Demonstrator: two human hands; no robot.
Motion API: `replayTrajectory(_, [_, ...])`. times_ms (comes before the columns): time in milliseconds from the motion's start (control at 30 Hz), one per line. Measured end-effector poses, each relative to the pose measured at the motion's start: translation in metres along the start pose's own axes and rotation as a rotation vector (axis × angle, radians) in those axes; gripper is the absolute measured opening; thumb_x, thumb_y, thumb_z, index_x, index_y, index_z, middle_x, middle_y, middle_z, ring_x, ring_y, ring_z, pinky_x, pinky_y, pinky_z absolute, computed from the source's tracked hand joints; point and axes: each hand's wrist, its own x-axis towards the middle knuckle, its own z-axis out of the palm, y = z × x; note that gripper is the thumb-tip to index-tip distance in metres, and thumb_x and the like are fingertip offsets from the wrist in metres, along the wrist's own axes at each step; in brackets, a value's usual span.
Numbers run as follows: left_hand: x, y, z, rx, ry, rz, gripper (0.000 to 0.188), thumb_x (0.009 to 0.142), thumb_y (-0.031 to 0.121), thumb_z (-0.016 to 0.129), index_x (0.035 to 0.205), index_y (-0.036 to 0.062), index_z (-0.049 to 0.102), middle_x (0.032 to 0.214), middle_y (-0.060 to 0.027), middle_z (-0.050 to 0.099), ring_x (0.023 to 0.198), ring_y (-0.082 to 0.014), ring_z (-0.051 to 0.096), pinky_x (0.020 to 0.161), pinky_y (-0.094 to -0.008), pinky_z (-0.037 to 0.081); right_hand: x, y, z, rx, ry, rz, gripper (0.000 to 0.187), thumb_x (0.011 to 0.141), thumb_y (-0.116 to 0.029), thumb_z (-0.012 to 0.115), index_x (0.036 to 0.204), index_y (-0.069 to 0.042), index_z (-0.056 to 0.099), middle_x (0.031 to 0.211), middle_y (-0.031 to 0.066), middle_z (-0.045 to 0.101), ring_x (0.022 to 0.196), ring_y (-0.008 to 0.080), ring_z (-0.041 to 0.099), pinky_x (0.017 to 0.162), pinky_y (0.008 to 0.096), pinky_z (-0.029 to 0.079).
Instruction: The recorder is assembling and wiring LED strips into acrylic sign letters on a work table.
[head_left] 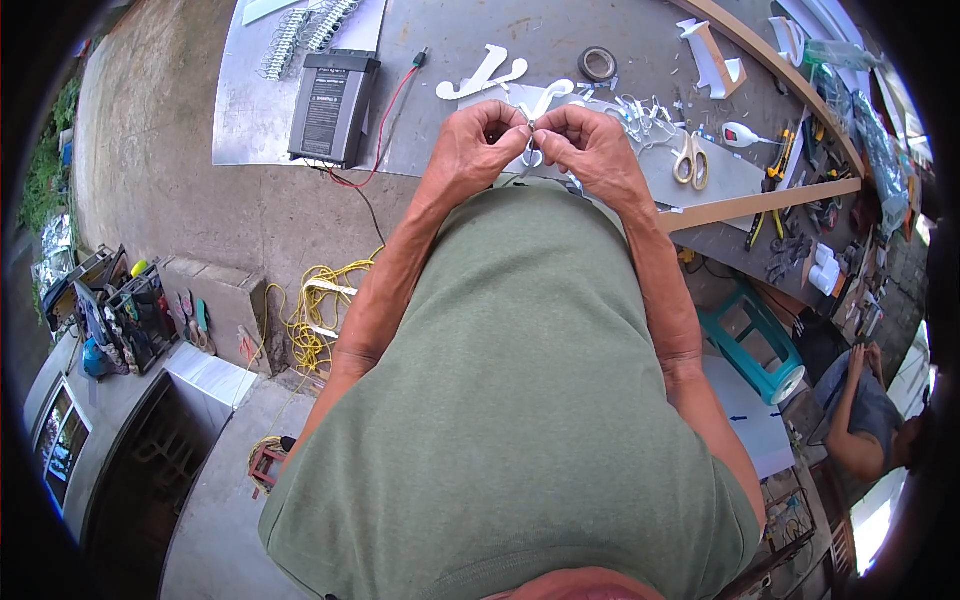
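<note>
A person bends over a grey surface (550, 28), both bare hands together above its near edge, around the middle of that side. The left hand (472, 150) is closed, thumb and forefinger pinching a thin wire (531, 127); the right hand (592, 150) grips it the same way, just beside the left, the fingertips nearly touching. The wire is between the two hands, in front of the person's green shirt (540, 330); its finer details are too small to tell.

Just beyond the fingers lies a white curved piece (550, 97), partly hidden. Farther from the near edge and a little left is a larger white cutout (482, 76), and to the right of that a roll of dark tape (598, 65). Tangled white wires (645, 118) spread to the right of the right hand, with scissors (690, 163) beside them, nearer the near edge. A white bottle (739, 134) with a thin tip lies farther toward the right end, near yellow-handled pliers (776, 172).

At the left end of the surface, a dark box (334, 110) sits by the near edge, a red wire (388, 118) running from it to a clip (419, 58).
</note>
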Motion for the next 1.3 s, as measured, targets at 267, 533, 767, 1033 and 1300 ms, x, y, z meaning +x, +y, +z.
replayTrajectory(267, [0.0, -0.001, 0.0, 0.083, -0.017, 0.014, 0.015, 0.092, 0.017, 0.065, 0.093, 0.0014, 0.066, 0.078, 0.0035, 0.06, 0.066, -0.0035, 0.051, 0.058, -0.0208, 0.041, 0.004, 0.007, 0.006, -0.188, 0.102, -0.169, 0.014, 0.09, -0.011, 0.065, 0.092, 0.002, 0.068, 0.07, 0.0038, 0.067, 0.06, 0.0067, 0.058, 0.054, 0.0256, 0.047])
replayTrajectory(533, [0.002, -0.005, -0.012, -0.149, -0.228, -0.102, 0.014, 0.093, 0.018, 0.064, 0.091, 0.0037, 0.065, 0.078, 0.003, 0.058, 0.066, -0.0047, 0.051, 0.06, -0.0215, 0.043, 0.004, 0.002, -0.001, -0.073, -0.088, -0.008, 0.013, 0.096, -0.011, 0.061, 0.097, 0.001, 0.063, 0.074, 0.003, 0.065, 0.064, 0.0072, 0.059, 0.056, 0.0234, 0.048])
replayTrajectory(767, [-0.001, 0.002, -0.014, -0.145, -0.163, 0.009, 0.021, 0.091, 0.016, 0.072, 0.103, -0.001, 0.069, 0.085, -0.002, 0.066, 0.074, -0.0077, 0.059, 0.066, -0.0223, 0.048, 0.004, 0.001, -0.001, 0.033, -0.016, -0.031, 0.014, 0.097, -0.015, 0.064, 0.1, -0.001, 0.065, 0.078, 0.0015, 0.064, 0.066, 0.0054, 0.056, 0.055, 0.0201, 0.045])
replayTrajectory(1033, [-0.002, 0.0, -0.013, -0.024, -0.088, 0.025, 0.021, 0.091, 0.015, 0.073, 0.1, -0.0041, 0.072, 0.086, -0.0077, 0.072, 0.079, -0.0112, 0.067, 0.072, -0.025, 0.055, 0.004, 0.001, 0.001, -0.037, 0.041, -0.068, 0.015, 0.094, -0.013, 0.066, 0.097, 0.002, 0.067, 0.077, 0.0022, 0.066, 0.066, 0.0062, 0.059, 0.056, 0.0216, 0.047])
replayTrajectory(1300, [-0.002, -0.003, -0.008, -0.034, -0.051, 0.053, 0.019, 0.09, 0.017, 0.073, 0.094, -0.0023, 0.072, 0.081, -0.005, 0.071, 0.074, -0.0087, 0.064, 0.066, -0.023, 0.052, 0.005, 0.0, 0.003, -0.07, 0.053, -0.083, 0.018, 0.092, -0.014, 0.067, 0.095, 0.004, 0.068, 0.076, 0.0038, 0.069, 0.065, 0.0068, 0.061, 0.058, 0.0232, 0.05])
